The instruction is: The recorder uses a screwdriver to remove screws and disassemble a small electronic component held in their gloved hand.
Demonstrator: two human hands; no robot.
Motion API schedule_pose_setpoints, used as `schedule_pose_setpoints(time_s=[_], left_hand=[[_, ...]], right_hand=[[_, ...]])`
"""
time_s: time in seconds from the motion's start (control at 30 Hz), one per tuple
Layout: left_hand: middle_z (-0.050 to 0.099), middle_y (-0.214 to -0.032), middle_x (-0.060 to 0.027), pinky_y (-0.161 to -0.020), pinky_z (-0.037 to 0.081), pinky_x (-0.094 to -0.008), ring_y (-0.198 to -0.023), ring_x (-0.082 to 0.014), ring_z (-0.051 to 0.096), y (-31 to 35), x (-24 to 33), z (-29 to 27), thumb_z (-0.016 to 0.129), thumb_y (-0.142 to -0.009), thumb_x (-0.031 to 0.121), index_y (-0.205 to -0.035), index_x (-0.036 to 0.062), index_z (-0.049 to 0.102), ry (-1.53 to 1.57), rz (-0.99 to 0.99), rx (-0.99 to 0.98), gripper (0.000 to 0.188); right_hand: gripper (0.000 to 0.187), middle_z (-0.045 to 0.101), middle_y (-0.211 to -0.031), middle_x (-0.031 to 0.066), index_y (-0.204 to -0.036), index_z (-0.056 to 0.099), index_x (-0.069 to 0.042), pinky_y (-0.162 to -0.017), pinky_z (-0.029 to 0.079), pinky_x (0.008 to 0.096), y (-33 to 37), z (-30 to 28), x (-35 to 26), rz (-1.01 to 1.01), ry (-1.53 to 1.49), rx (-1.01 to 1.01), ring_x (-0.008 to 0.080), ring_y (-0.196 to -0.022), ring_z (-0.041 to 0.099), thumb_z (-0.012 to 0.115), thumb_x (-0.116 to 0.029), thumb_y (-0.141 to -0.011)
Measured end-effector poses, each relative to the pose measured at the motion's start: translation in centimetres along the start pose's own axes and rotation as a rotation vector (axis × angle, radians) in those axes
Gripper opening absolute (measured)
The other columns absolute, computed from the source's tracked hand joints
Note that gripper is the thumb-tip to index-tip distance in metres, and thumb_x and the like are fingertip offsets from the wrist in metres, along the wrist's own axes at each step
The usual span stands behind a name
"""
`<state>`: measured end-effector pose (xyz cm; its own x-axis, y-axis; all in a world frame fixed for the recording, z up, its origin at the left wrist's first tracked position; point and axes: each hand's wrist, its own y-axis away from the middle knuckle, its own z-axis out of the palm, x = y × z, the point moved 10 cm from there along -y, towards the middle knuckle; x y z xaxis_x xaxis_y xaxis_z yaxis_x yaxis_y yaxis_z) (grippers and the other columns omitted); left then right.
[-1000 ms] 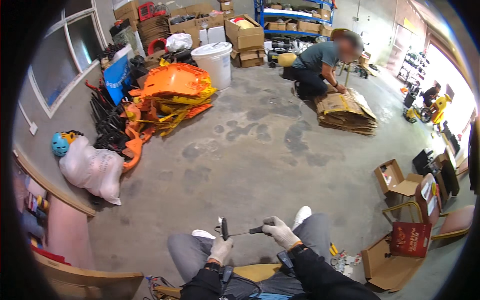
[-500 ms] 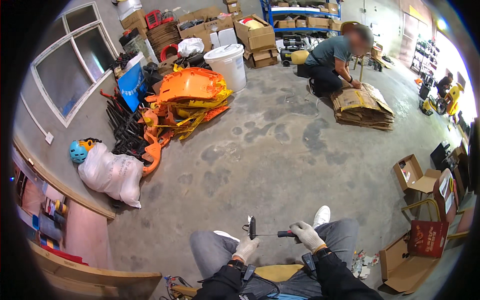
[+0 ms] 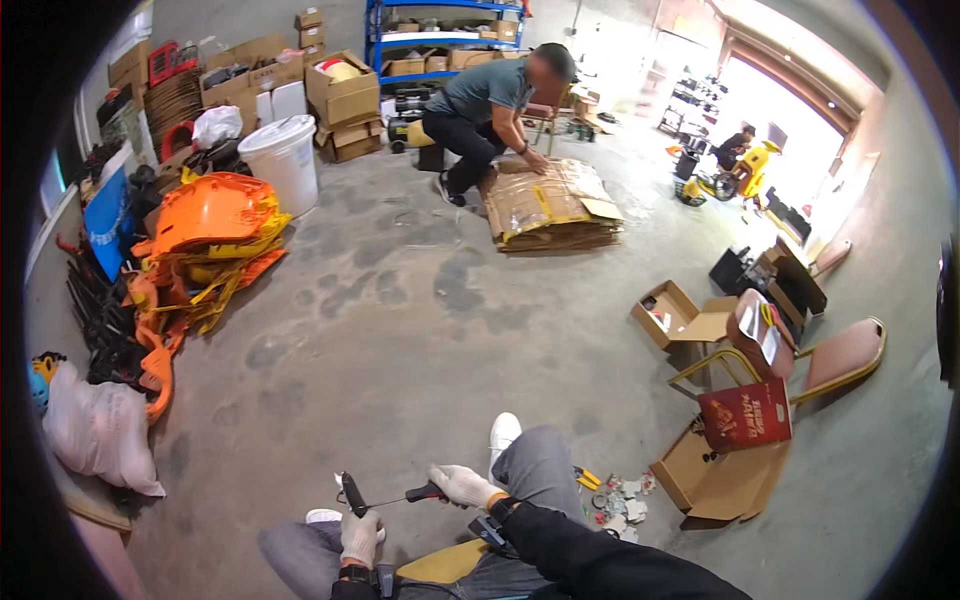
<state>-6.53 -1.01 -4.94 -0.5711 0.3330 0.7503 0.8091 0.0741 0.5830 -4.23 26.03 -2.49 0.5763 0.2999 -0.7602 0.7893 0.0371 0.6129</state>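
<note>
My left hand (image 3: 360,537), in a pale work glove, is closed around the lower end of a small dark elongated part (image 3: 352,494) in front of my left knee. A whitish bit shows at that part's upper left; its exact kind I cannot make out. My right hand (image 3: 465,485), gloved the same way, grips a screwdriver (image 3: 424,493) by its black and red handle. Its thin shaft points left toward the dark part, with the tip at or very near it; actual contact is too small to tell.
Small scraps (image 3: 625,503) and yellow-handled pliers (image 3: 588,479) lie right of my knee. Beyond are an open carton (image 3: 735,485), a red box (image 3: 745,415) and chairs (image 3: 845,362). Orange panels (image 3: 210,215) are heaped left. A person bends over flattened cardboard (image 3: 550,205) ahead.
My view has swung right, so the room sits farther left in the picture. Both hands keep their holds, and the dark part leans more. The person at the cardboard has risen from a lower crouch.
</note>
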Motion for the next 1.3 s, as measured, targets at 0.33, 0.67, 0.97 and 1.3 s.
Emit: schedule_pose_setpoints(time_s=[0.33,0.67,0.97,1.3], left_hand=[[0.068,-0.075,-0.0091,-0.055,0.051,-0.0356,-0.058,-0.0198,0.063,0.9,2.1,1.5,0.067,-0.079,0.021,-0.091,-0.0026,0.069,-0.178,0.010,-0.012,0.026],[0.067,-0.070,-0.0079,-0.060,0.051,-0.0395,-0.064,-0.0207,0.065,-1.4,0.0,1.4,0.070,-0.079,0.023,-0.086,0.0005,0.068,-0.187,0.074,0.053,0.024],[0.069,-0.073,-0.0096,-0.065,0.053,-0.0396,-0.067,-0.0247,0.068,-0.2,1.8,1.8,0.068,-0.079,0.025,-0.099,0.0010,0.068,-0.156,0.050,-0.015,0.031],[0.064,-0.078,-0.0083,-0.060,0.050,-0.0389,-0.065,-0.0232,0.062,-0.8,-0.2,1.3,0.067,-0.080,0.021,-0.116,0.0014,0.066,-0.128,0.101,-0.024,0.041]], right_hand=[[0.055,0.068,-0.105,0.0076,-0.136,0.061,0.002,-0.076,0.053,0.0287,0.3,-2.3,1.3,-0.112,-0.278,0.094,0.0112,-0.089,0.064,0.073,-0.032,-0.094],[0.058,0.068,-0.075,0.0063,-0.104,0.067,-0.004,-0.054,0.053,0.0386,-0.4,-2.8,2.9,-0.039,-0.112,0.143,0.0176,-0.060,0.065,0.037,-0.054,-0.107],[0.057,0.070,-0.105,0.0102,-0.132,0.065,0.000,-0.078,0.056,0.0312,0.3,-3.5,0.6,-0.174,-0.248,0.151,0.0131,-0.094,0.066,0.075,-0.037,-0.090],[0.028,0.060,-0.080,0.0052,-0.110,0.069,-0.005,-0.057,0.051,0.0326,-0.6,-1.5,0.8,-0.318,0.038,0.116,0.0162,-0.063,0.061,0.049,-0.025,-0.106]])
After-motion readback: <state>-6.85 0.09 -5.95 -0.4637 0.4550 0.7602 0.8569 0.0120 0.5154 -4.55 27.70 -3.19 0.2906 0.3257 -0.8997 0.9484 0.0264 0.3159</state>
